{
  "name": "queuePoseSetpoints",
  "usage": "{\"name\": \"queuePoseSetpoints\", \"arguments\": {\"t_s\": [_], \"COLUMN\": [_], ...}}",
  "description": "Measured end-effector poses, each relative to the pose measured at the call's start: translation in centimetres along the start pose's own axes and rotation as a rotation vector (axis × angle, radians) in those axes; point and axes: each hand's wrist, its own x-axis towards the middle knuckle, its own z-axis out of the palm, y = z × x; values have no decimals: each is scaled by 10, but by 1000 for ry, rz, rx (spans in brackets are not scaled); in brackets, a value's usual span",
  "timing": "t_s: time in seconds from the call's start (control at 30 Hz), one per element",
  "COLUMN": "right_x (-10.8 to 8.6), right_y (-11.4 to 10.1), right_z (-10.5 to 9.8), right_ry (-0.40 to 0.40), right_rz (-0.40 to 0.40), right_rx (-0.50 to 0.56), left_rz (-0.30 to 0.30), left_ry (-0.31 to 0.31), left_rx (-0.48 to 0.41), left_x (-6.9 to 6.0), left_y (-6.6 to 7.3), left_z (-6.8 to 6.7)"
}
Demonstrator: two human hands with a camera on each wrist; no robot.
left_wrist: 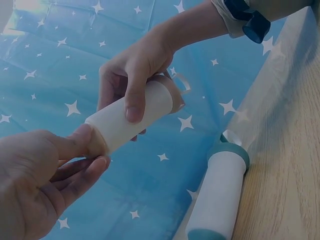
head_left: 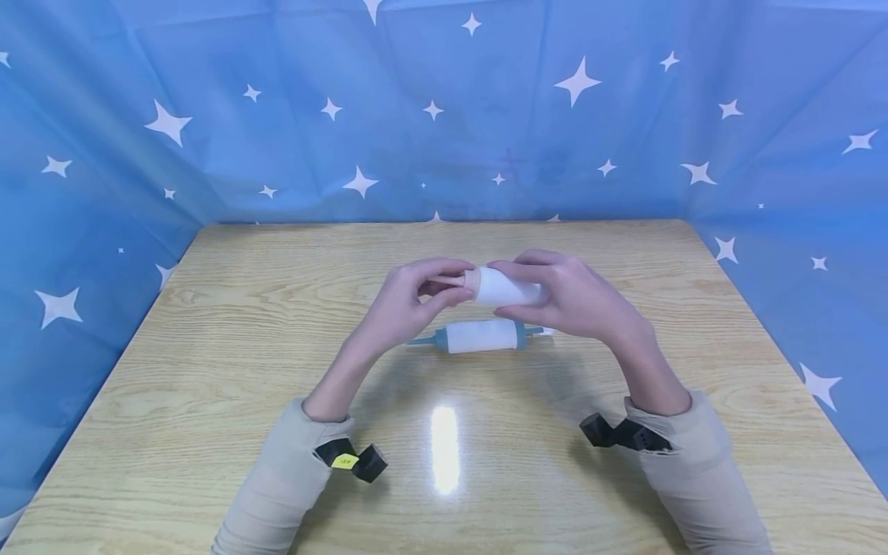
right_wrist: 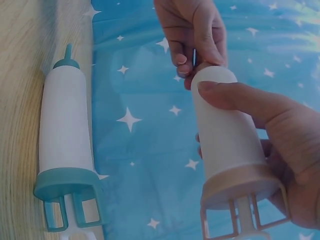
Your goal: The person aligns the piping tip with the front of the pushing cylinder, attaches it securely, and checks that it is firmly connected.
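A white syringe-like tube with beige ends [head_left: 505, 287] is held above the table, tilted. My right hand [head_left: 579, 297] grips its white barrel, thumb along one side, in the right wrist view. At the other end my left hand [head_left: 398, 304] pinches the beige nozzle cap [left_wrist: 96, 141] between thumb and fingers. A thin beige nozzle runs under the left fingers and is partly hidden. Open beige loops [right_wrist: 245, 215] stick out at the barrel's far end. Below the hands, a matching white tube with teal ends [head_left: 482, 337] lies on the table, touched by neither hand.
The wood-grain table [head_left: 243, 385] has a bright light reflection near its middle. A blue curtain with white stars [head_left: 444, 100] hangs behind it and along both sides. Black cameras [head_left: 354, 460] are strapped to both sleeved wrists.
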Motion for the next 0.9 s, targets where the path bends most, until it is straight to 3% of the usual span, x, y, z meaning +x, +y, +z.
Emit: {"name": "queuePoseSetpoints", "arguments": {"t_s": [0.17,0.33,0.5,0.7,0.9], "right_x": [0,0,1,1,1], "right_y": [0,1,0,-2,-3], "right_z": [0,1,2,2,2], "right_ry": [-8,-9,0,1,-3], "right_rz": [5,0,-15,-27,-22], "right_rx": [2,-5,0,6,7], "left_rz": [43,45,3,-82,-75], "left_ry": [4,20,30,-18,-26], "left_rx": [28,13,-29,-126,-107], "left_x": [0,0,-1,-1,-1], "left_y": [1,2,3,3,4], "left_z": [0,1,0,0,0]}}
